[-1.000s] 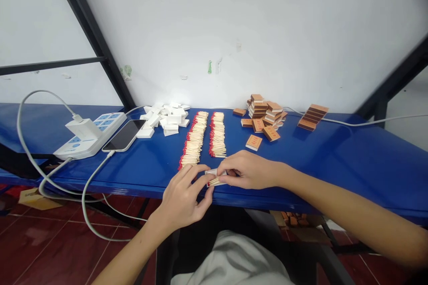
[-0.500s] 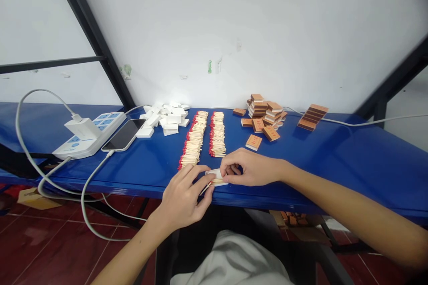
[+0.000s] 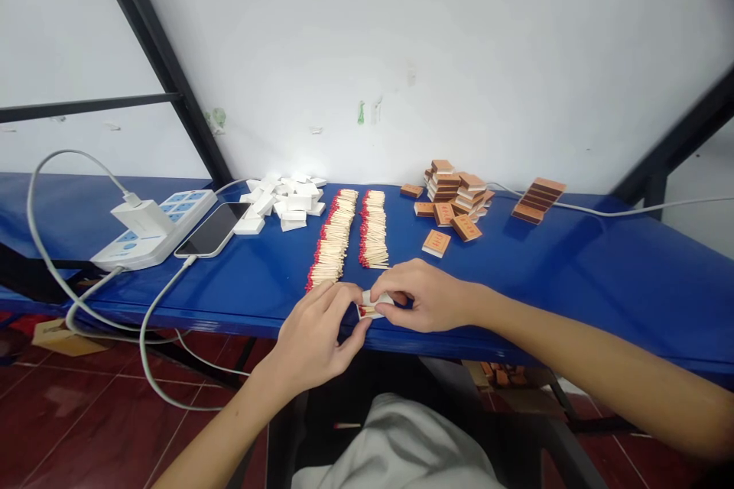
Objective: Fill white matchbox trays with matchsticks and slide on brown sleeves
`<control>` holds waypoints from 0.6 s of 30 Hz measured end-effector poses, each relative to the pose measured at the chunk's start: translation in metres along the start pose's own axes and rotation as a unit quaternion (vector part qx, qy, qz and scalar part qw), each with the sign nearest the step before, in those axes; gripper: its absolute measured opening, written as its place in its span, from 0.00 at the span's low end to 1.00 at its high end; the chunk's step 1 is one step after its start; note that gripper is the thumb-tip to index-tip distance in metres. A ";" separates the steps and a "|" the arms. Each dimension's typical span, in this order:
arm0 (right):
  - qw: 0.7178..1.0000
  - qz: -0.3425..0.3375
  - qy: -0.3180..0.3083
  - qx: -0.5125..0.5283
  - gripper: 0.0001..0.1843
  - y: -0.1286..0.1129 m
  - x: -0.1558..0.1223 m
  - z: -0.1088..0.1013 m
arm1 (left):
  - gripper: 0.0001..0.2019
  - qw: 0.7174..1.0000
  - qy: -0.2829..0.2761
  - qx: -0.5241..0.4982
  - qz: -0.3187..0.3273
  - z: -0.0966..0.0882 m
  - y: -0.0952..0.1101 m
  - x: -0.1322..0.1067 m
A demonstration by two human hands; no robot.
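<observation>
At the table's front edge lies a small white matchbox tray with a few red-tipped matches inside. My left hand grips its left end between thumb and fingers. The fingers of my right hand are closed on the right end, hiding part of the tray and its matches. Just beyond my hands, two long rows of matches, a left row and a shorter right row, lie with red heads pointing left. A single loose match shows below the table, by my lap.
White empty trays are heaped at the back left. Orange-brown matchboxes are piled at the back right, with a joined stack farther right. A phone, a power strip and white cables occupy the left side.
The match that slanted out below my left fingers has left the tray, and a loose match now shows below by my lap. My right hand has shifted slightly left and down over the tray.
</observation>
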State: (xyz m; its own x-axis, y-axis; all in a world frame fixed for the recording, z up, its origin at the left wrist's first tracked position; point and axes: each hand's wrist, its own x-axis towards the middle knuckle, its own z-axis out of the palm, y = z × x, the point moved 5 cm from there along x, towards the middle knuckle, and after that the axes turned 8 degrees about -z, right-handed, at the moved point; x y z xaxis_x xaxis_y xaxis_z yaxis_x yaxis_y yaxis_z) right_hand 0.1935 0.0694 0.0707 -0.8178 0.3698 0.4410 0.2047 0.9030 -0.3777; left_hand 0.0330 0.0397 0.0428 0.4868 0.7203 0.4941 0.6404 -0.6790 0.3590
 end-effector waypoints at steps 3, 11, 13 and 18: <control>0.998 -0.025 0.024 -0.050 0.07 -0.009 0.003 -0.007 | 0.05 1.000 0.011 0.013 0.008 -0.001 0.001 0.000; 0.987 -0.134 -0.028 -0.081 0.10 -0.097 -0.010 0.071 | 0.07 0.998 0.060 0.014 0.018 -0.005 0.004 -0.002; 0.985 -0.064 -0.114 -0.112 0.10 -0.086 -0.023 0.126 | 0.08 0.996 0.081 0.008 0.020 -0.006 0.004 -0.003; 0.964 0.124 -0.234 -0.029 0.14 -0.038 -0.044 0.204 | 0.12 0.995 0.098 -0.012 0.034 -0.007 0.005 -0.004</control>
State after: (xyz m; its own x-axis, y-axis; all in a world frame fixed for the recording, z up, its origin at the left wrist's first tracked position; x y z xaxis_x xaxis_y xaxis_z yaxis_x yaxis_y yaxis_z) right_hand 0.1120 -0.0265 -0.1008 -0.8900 0.4493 -0.0777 0.4439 0.8150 -0.3724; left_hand 0.0302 0.0320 0.0478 0.4014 0.6332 0.6618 0.5945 -0.7298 0.3377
